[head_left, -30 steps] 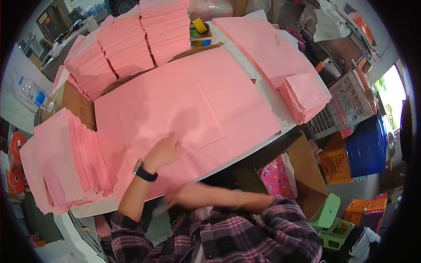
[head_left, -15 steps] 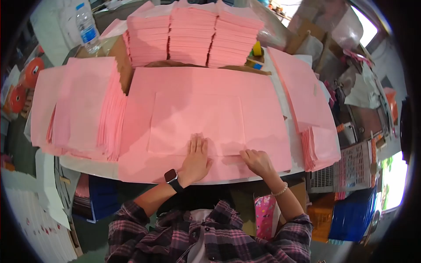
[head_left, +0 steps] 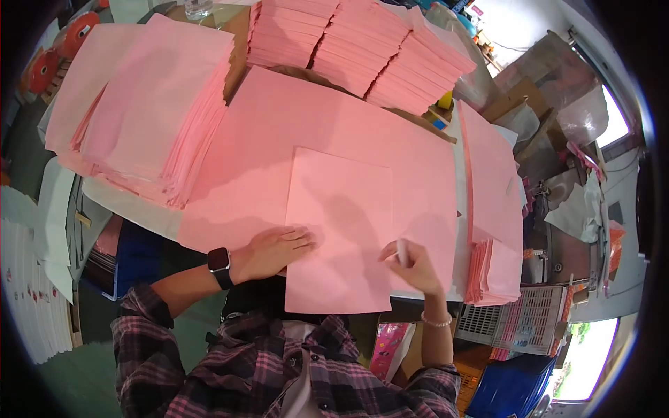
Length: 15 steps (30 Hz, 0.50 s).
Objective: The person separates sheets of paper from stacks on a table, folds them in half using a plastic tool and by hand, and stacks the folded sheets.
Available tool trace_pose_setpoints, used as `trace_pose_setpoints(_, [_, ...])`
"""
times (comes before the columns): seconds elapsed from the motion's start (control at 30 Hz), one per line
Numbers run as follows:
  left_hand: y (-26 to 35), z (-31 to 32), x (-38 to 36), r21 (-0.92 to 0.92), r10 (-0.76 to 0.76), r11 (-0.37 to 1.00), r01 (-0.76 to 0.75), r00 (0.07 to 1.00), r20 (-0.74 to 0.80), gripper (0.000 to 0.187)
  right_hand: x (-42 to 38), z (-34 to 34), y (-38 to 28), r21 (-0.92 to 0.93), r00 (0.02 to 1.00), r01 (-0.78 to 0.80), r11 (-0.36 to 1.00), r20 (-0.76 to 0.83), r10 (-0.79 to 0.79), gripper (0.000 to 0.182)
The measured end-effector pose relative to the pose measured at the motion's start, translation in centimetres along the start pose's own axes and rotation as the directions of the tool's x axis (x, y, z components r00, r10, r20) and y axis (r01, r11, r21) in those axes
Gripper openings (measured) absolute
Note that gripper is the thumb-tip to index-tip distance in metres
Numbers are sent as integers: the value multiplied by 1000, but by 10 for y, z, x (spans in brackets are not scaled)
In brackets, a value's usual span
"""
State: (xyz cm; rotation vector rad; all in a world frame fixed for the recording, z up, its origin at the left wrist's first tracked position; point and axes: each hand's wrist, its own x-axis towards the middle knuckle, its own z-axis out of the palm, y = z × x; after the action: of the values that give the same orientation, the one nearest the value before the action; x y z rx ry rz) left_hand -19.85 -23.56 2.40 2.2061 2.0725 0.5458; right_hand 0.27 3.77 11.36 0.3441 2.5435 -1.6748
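Observation:
A pink rectangular piece (head_left: pixel 340 209) lies lengthwise toward me on a large pink sheet (head_left: pixel 258 139), its near end reaching the table's front edge. My left hand (head_left: pixel 282 249), with a watch on the wrist, rests flat, fingers extended over the piece's left edge. Just right of the piece, my right hand (head_left: pixel 412 265) is closed around a small white object (head_left: pixel 402 252), which I cannot identify. The right wrist wears a beaded bracelet.
Tall pink stacks (head_left: pixel 355 49) stand at the back. One pink pile (head_left: pixel 153 104) lies on the left, and pink sheets (head_left: pixel 488 181) with a small folded bundle (head_left: pixel 491 272) on the right. A plastic crate (head_left: pixel 519 317) sits beyond the right edge.
The pink piece now lies lengthwise instead of sideways. My left hand has moved to its left edge, and the white object now shows in my right hand. The view has tilted.

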Motion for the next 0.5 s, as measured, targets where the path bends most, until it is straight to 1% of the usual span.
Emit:
trace_pose_setpoints(0.03, [-5,-4,3,-156,-46,987,45,999,1,50,0,-14,4,-4,1000,1,1000,-1,-1,22])
trace_pose_setpoints(0.1, [-15,-13,12,-451,-133,883,128,991,22,33,0,-39,11,112,985,-137,984,-86,147,17])
trace_pose_setpoints(0.13, [-20,-15,16,-448,-133,885,127,991,18,33,-1,-47,30,109,986,-133,985,-87,143,17])
trace_pose_setpoints(0.17, [-27,-17,20,-541,-303,789,291,951,69,27,-2,-53,62,367,985,-131,921,-61,164,16])
trace_pose_setpoints(0.2, [-34,-18,25,-616,-455,657,436,880,138,26,-2,-56,93,600,984,-125,790,-29,177,16])
trace_pose_setpoints(0.23, [-39,-18,28,-670,-582,492,556,782,222,31,2,-55,99,791,983,-117,600,7,182,17])
trace_pose_setpoints(0.27, [-43,-17,32,-669,-583,494,556,782,220,31,4,-55,103,791,984,-115,601,7,179,17])
trace_pose_setpoints(0.37, [-53,-9,44,-830,-704,258,494,685,188,46,21,-31,68,611,913,-208,764,-158,376,18])
trace_pose_setpoints(0.4, [-58,-8,46,-830,-707,257,495,682,188,46,26,-27,69,611,914,-210,764,-154,375,18])
trace_pose_setpoints(0.5, [-70,-3,52,-755,-717,182,630,610,337,40,36,-17,76,412,800,-359,837,-325,504,20])
